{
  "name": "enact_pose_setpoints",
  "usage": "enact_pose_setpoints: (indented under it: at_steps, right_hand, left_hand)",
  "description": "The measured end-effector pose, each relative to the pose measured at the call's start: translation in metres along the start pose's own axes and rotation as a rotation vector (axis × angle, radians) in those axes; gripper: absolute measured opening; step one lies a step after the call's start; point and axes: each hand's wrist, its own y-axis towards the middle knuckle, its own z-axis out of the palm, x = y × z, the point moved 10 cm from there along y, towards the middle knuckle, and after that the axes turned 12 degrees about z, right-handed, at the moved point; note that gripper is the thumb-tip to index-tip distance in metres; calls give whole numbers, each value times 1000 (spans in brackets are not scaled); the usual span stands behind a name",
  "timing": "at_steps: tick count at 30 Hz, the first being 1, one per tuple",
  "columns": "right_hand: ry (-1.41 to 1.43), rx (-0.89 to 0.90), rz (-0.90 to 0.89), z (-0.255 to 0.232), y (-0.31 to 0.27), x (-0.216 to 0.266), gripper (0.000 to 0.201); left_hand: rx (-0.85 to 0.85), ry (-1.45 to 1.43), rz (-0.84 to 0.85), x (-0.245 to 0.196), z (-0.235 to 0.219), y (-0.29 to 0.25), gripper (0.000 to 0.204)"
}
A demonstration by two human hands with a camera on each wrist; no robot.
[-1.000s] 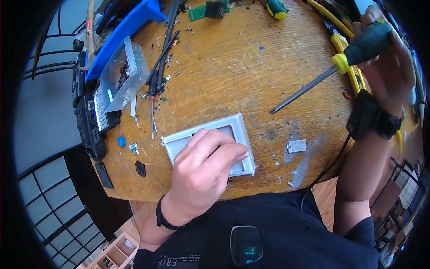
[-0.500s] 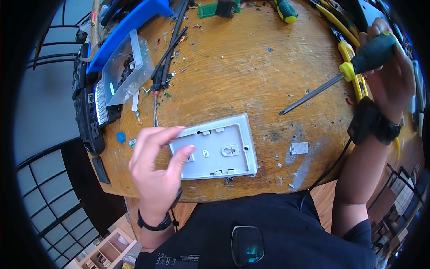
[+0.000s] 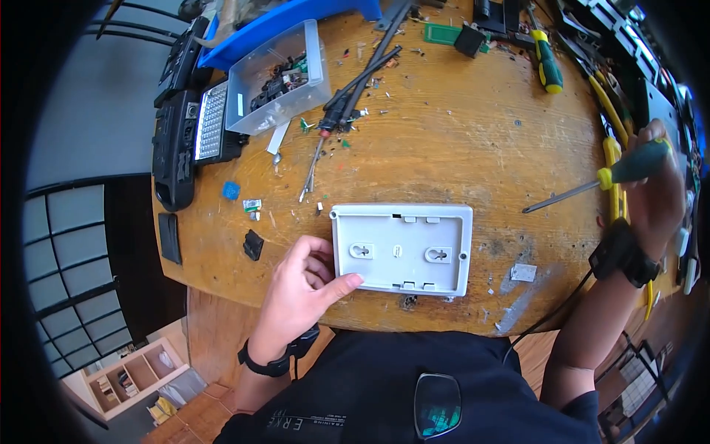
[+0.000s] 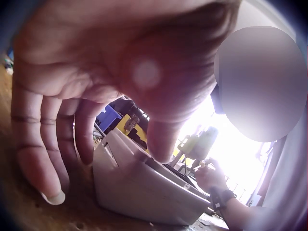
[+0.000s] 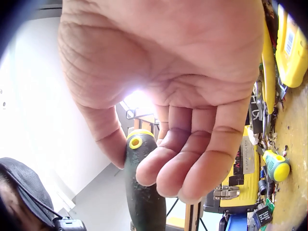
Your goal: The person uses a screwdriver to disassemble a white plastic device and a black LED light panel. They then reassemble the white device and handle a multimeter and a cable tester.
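A white plastic housing [image 3: 399, 251] lies on the wooden bench, its recessed side with two keyhole slots facing up. At its left end is my left hand [image 3: 299, 285], the thumb over the near-left rim and the index finger against the left side. In the left wrist view, the thumb [image 4: 161, 142] meets the housing's upper edge [image 4: 159, 168] while the other fingers hang beside it. Off to the right, my right hand [image 3: 658, 196] holds a screwdriver [image 3: 640, 164] by its dark green and yellow handle, shaft pointing left over the bench. The right wrist view shows the handle [image 5: 144, 187] between thumb and fingers.
A clear plastic box [image 3: 285, 89] of small parts stands at the back left, near a blue bin [image 3: 296, 26]. Another screwdriver [image 3: 547, 63] lies at the back right, beside yellow-handled tools [image 3: 610, 111]. A small whitish plate [image 3: 523, 273] lies right of the housing.
My left hand has moved off the housing's top to its left end. The housing now sits squarer in the head view, which has itself shifted. The right hand still holds the screwdriver.
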Motion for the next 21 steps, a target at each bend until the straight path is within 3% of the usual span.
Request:
enact_pose_setpoints:
  at_steps: [11, 17, 19, 21]
  right_hand:
    - [-58, -115, -8, 5, 1, 1, 38]
    - [-56, -105, -1, 5, 2, -1, 37]
    - [-54, -93, 8, 5, 3, -2, 37]
    - [-55, -83, 16, 3, 3, -2, 38]
  left_hand:
    - [-14, -204, 28, 7, 9, 8, 34]
    - [-34, -151, 54, 3, 7, 5, 30]
    - [-124, -273, 51, -3, 6, 6, 26]
    - [-110, -295, 54, -5, 7, 6, 27]
